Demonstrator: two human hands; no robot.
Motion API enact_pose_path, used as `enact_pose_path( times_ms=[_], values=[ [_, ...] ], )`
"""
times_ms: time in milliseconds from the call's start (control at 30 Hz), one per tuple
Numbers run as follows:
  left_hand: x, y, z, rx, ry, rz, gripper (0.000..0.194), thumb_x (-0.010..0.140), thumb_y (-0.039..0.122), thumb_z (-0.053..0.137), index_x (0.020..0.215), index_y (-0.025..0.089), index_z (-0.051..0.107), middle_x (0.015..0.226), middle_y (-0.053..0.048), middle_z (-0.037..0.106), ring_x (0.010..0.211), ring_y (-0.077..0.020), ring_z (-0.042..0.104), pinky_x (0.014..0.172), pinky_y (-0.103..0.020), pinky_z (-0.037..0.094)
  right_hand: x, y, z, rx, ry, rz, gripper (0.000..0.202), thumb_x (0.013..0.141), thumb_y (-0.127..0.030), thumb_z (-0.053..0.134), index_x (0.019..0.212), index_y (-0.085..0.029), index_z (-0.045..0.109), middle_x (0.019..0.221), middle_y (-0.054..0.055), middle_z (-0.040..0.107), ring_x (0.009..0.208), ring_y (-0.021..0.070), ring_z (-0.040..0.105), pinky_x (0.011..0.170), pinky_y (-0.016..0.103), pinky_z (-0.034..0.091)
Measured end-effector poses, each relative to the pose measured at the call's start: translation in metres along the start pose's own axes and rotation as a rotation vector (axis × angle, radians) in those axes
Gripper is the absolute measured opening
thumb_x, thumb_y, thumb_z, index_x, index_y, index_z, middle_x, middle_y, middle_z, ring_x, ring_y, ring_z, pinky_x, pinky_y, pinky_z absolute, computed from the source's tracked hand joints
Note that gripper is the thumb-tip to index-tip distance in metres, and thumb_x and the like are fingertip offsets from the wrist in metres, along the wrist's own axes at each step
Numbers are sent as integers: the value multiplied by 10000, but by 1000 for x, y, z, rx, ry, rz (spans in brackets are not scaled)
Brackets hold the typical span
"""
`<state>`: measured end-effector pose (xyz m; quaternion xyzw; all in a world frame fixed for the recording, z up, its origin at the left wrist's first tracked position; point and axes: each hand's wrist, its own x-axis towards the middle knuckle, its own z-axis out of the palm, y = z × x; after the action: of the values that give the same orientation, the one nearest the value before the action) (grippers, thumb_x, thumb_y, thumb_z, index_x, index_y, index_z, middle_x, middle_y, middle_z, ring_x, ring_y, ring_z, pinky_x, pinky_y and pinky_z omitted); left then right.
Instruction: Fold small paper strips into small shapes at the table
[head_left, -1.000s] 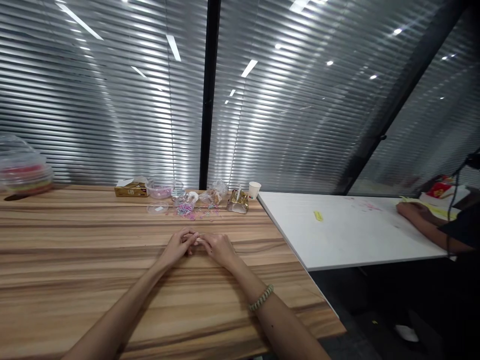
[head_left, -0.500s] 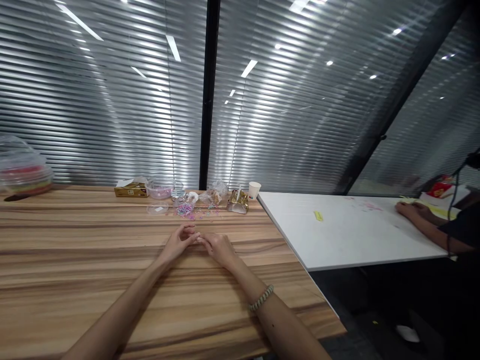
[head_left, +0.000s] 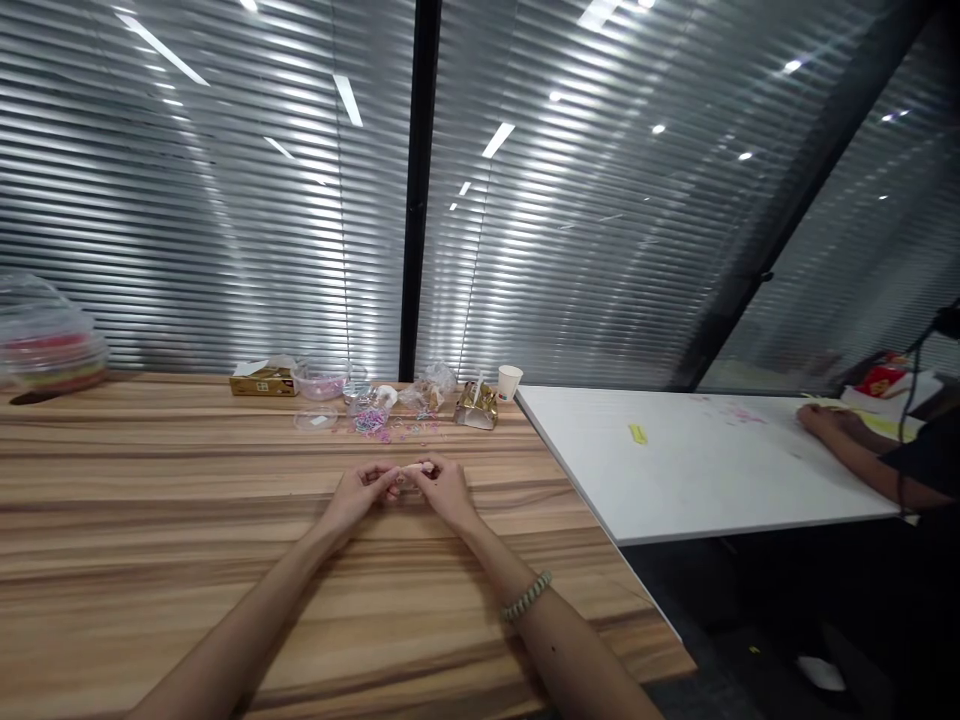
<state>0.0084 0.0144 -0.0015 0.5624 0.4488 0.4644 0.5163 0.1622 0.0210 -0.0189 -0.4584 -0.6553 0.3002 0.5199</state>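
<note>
Over the middle of the wood-grain table [head_left: 172, 560], my left hand [head_left: 361, 494] and my right hand [head_left: 448, 492] meet fingertip to fingertip. Both are closed in a pinch. Something small and pale shows between the fingertips, too tiny and too covered by fingers to name. My right wrist wears a beaded bracelet [head_left: 527, 597]. Just beyond the hands lie a heap of small pink, purple and teal pieces [head_left: 369, 420] and several scattered ones. Behind them stands a clear round tub [head_left: 321, 380] with pink pieces inside, and a clear lid [head_left: 315, 418] lies flat in front of it.
A gold box [head_left: 262, 381], a crumpled gold packet [head_left: 476, 406], clear plastic wrapping [head_left: 435, 385] and a paper cup [head_left: 508, 381] line the back edge. A bagged stack [head_left: 52, 345] sits far left. At the white table [head_left: 690, 480] on the right, another person's hands [head_left: 821, 420] are at work.
My right hand has turned and its fingers have risen a little, showing more of the pale thing. The left fingers have curled inward. The hands stay together.
</note>
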Motion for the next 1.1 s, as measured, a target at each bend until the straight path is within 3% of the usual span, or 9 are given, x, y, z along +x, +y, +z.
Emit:
enact_pose_path(
  times_ms=[133,233,333,400,633,833,967,1100],
  values=[
    [-2,-4,5,-2,-164,-23,343,609,458,708,696,130,651,604,-22,620,545,-127,538,562,-255,434,3,3,4,373,-49,143,290,645,-415,669,636,-161,531,549,-22,536,475,103,470,461,212,385],
    [-1,-11,6,24,-228,1,287,594,401,722,651,138,620,582,-4,602,529,-120,525,548,-249,423,1,5,7,424,-174,169,345,630,-461,681,647,-158,517,564,-23,528,495,101,481,485,215,399],
    [2,-18,6,54,-210,11,256,549,344,739,651,150,606,572,13,597,513,-120,515,533,-251,416,-2,6,10,364,-263,154,389,643,-501,669,763,-150,552,635,-12,556,568,118,522,537,225,425],
    [3,-21,5,59,-188,14,259,551,341,734,684,153,616,590,10,607,524,-126,522,537,-254,419,-3,7,11,321,-254,140,411,673,-516,642,835,-149,556,685,1,578,612,129,541,569,231,436],
    [7,-21,6,21,-98,52,435,591,494,698,823,129,653,702,-56,652,595,-156,553,532,-261,435,1,14,9,-25,-47,-9,369,840,-486,458,675,-162,526,652,29,579,627,141,533,572,228,412],
    [11,-23,5,-24,1,37,509,509,558,725,771,132,631,696,-53,651,561,-141,547,567,-277,453,4,19,7,-114,81,20,305,865,-401,428,667,-181,502,639,21,570,615,144,529,575,227,404],
    [10,-23,5,-18,-29,41,493,559,526,719,836,126,639,737,-60,663,568,-130,542,585,-273,452,4,20,9,-105,21,74,333,912,-353,326,659,-193,472,565,0,538,549,135,516,557,220,397],
    [9,-20,6,-31,-21,10,580,543,569,710,909,126,630,682,-35,641,546,-125,532,573,-273,453,-2,15,7,-355,-122,-77,294,923,-330,334,781,-185,547,671,21,612,608,150,545,567,225,377]
  ],
)
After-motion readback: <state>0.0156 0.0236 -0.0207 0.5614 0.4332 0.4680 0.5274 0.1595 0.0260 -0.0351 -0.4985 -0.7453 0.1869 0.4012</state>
